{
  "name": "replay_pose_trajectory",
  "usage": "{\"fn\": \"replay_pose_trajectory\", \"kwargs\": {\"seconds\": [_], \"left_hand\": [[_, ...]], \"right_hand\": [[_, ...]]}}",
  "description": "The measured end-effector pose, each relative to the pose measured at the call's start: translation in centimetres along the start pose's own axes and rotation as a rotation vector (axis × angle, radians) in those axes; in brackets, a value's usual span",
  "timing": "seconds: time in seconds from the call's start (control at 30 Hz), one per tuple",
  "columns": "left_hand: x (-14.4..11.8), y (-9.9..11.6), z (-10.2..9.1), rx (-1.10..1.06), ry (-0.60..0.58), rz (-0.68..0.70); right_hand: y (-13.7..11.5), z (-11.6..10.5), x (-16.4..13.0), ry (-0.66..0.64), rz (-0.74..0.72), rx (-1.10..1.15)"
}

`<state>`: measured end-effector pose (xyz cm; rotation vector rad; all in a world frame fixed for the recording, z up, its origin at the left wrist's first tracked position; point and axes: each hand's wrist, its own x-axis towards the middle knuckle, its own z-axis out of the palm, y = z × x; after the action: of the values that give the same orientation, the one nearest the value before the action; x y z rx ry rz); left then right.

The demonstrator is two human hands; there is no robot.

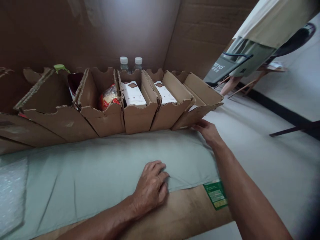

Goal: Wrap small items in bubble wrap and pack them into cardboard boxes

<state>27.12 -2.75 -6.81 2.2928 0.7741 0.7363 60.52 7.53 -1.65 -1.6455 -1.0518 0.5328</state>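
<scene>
My left hand (151,185) rests knuckles-up on the pale green cloth (100,166), its fingers curled and pinching a fold near the cloth's front edge. My right hand (208,130) reaches forward to the far right corner of the cloth, touching the base of the rightmost cardboard bin (200,100). A row of several open cardboard bins (136,115) stands along the back of the cloth. Two bins hold white boxes (132,93), one holds a red and yellow packet (108,96).
Two capped water bottles (124,65) stand behind the bins against a cardboard wall. Bubble wrap (11,193) lies at the left edge. A green label (216,195) sticks on the brown surface under the cloth. Another person (252,50) stands by a folding chair at the upper right.
</scene>
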Motion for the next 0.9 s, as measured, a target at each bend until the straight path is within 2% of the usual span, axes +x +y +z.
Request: {"fn": "replay_pose_trajectory", "kwargs": {"seconds": [0.07,0.13,0.17,0.23,0.33,0.43,0.5,0.57,0.67,0.77,0.83,0.87,0.9], "left_hand": [[0.1,0.0,0.0,0.000,-0.002,0.005],[0.1,-0.1,0.0,-0.002,-0.003,0.015],[0.1,-0.1,0.0,-0.003,0.000,0.017],[0.0,-0.2,0.0,-0.005,0.014,0.017],[-0.1,-0.5,0.2,-0.027,0.072,0.023],[-0.2,-1.0,0.2,-0.059,0.234,0.028],[-0.4,-1.1,0.0,-0.065,0.348,0.028],[-0.9,-1.0,-0.6,-0.070,0.420,0.026],[-2.5,-0.4,-1.9,-0.090,0.474,0.004],[-4.2,0.0,-3.7,-0.117,0.472,-0.038],[-4.5,0.2,-4.9,-0.144,0.454,-0.061],[-4.4,0.4,-5.5,-0.162,0.440,-0.069],[-4.2,0.6,-5.9,-0.186,0.418,-0.075]], "right_hand": [[-1.3,0.2,-2.8,0.178,-0.068,-0.055],[-3.9,1.2,-5.5,0.260,-0.192,-0.114],[-5.5,2.1,-6.4,0.238,-0.278,-0.160],[-9.1,4.4,-7.3,0.065,-0.434,-0.267],[-13.5,7.7,-6.2,-0.136,-0.457,-0.582],[-15.7,9.3,-5.2,-0.153,-0.407,-0.784],[-16.0,9.0,-6.0,-0.122,-0.408,-0.796],[-15.7,7.5,-8.3,-0.107,-0.420,-0.788],[-14.4,3.1,-14.0,-0.121,-0.477,-0.687],[-11.9,-3.6,-20.6,-0.110,-0.565,-0.615],[-9.3,-8.5,-24.6,-0.089,-0.539,-0.593],[-7.6,-10.7,-26.4,-0.018,-0.483,-0.587],[-5.9,-12.6,-28.0,0.110,-0.382,-0.581]]}}
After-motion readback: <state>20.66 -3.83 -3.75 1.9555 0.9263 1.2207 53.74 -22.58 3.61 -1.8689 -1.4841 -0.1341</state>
